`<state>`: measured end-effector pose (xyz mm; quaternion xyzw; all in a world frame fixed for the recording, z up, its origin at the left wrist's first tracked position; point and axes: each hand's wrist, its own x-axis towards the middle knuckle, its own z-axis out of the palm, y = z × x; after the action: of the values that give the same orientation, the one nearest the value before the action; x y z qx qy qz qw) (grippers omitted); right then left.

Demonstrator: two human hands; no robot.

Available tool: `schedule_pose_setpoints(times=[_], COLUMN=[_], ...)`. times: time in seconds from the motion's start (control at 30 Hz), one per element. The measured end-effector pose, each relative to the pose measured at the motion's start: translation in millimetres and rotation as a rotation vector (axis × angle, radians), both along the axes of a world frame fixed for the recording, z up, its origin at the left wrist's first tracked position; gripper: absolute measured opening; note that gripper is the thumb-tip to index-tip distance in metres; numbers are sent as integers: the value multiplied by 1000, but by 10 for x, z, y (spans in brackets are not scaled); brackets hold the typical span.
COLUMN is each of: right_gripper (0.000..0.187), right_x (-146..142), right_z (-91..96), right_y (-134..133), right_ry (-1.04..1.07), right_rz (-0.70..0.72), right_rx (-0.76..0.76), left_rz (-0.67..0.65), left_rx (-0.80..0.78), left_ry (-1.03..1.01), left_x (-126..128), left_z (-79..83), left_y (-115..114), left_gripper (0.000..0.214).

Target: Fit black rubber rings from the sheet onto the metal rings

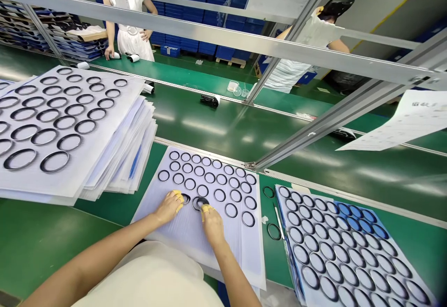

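Note:
In front of me lies a white foam sheet (195, 232) with rows of black rings on its far part. My left hand (169, 208), yellow covers on its fingertips, is closed at the edge of a black ring (186, 199) low over the sheet. My right hand (212, 223), with similar yellow fingertip covers, pinches a second black ring (196, 204); its fingers hide part of it. Something dark shows inside that ring by the fingertips, too small to name. Whether either ring touches the sheet I cannot tell.
A tall stack of sheets with rings (80, 167) stands left. Another ring-covered stack (289, 246) is at right, beside a white pen-like stick (278, 221) and loose rings (274, 231). Metal rails (195, 30) cross ahead, before a green conveyor (181, 116). Two people stand beyond.

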<state>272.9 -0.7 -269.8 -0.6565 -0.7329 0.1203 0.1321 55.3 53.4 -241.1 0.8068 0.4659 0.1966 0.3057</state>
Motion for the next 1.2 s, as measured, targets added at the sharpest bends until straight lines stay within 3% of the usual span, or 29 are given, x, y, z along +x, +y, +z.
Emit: schedule_pose_setpoints(times=[0.17, 0.3, 0.47, 0.63, 0.83, 1.03, 1.2], right_gripper=[18, 21, 22, 30, 48, 40, 43], right_x=[-176, -206, -189, -134, -301, -432, -496], right_z=[49, 89, 196, 446, 968, 1327, 1391], right_y=[98, 140, 172, 91, -182, -345, -449], right_ry=[68, 218, 557, 1041, 1566, 1838, 1921], right_rz=[47, -31, -199, -367, -352, -271, -222], right_rx=[-122, -209, -284, -368, -493, -562, -623], left_rz=[162, 217, 227, 88, -159, -260, -130], left_rx=[-148, -302, -485, -738, -1015, -1073, -959], left_ry=[-97, -203, -341, -476, -620, -700, -609], left_x=[-20, -106, -196, -185, -91, -21, 11], left_z=[182, 348, 612, 1035, 1475, 1589, 1543], left_y=[15, 5, -50, -115, -130, -148, -198], left_gripper=[17, 18, 23, 33, 51, 45, 40])
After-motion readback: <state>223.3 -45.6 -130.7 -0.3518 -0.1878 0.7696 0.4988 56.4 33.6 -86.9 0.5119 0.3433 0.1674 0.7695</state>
